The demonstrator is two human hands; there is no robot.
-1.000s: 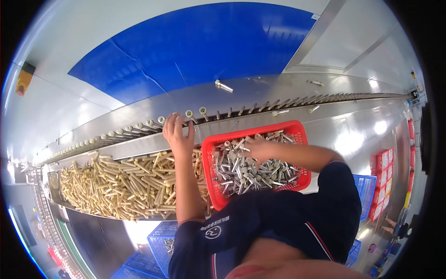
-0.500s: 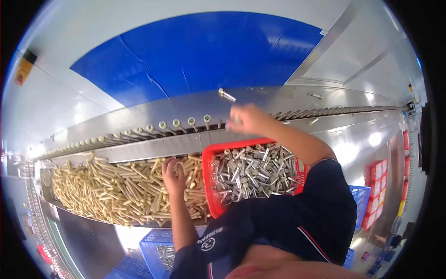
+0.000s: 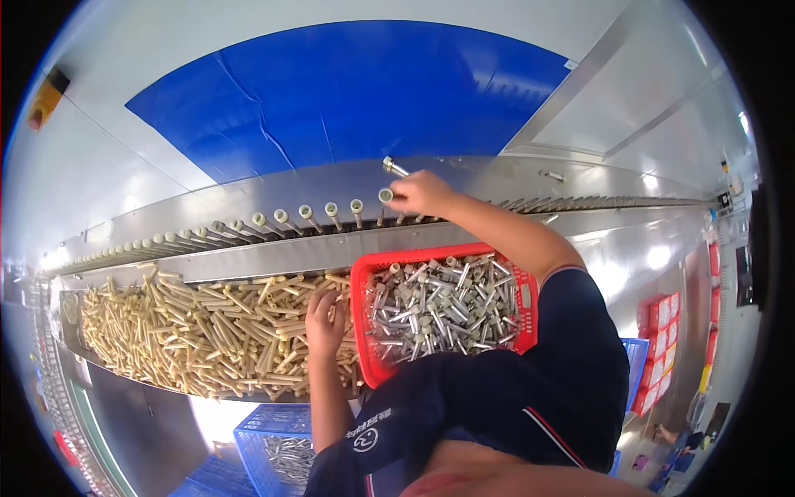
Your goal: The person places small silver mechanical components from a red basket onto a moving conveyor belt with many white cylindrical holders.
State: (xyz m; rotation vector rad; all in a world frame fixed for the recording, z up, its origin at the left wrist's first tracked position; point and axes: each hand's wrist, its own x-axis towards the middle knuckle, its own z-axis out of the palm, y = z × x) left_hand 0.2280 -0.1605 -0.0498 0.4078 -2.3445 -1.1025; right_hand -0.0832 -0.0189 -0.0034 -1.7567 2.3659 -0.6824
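Note:
My right hand (image 3: 421,194) is up at the steel conveyor rail (image 3: 248,248), fingers pinched on a small metal tube (image 3: 386,197) at the end of a row of cream-capped pins (image 3: 310,218). My left hand (image 3: 325,323) rests palm down in the pile of cream plastic tubes (image 3: 199,331) in the long tray, fingers curled into them; whether it grips any I cannot tell. A red basket (image 3: 361,331) full of silver metal tubes (image 3: 443,311) sits between my arms.
A loose metal tube (image 3: 395,166) lies on the steel ledge above the rail. A blue panel (image 3: 348,91) backs the machine. A blue crate (image 3: 273,443) with metal parts stands below the tray. Red boxes (image 3: 658,331) are stacked at the right.
My right hand rose from the red basket to the rail with a metal tube. My left hand dropped from the rail into the cream tubes.

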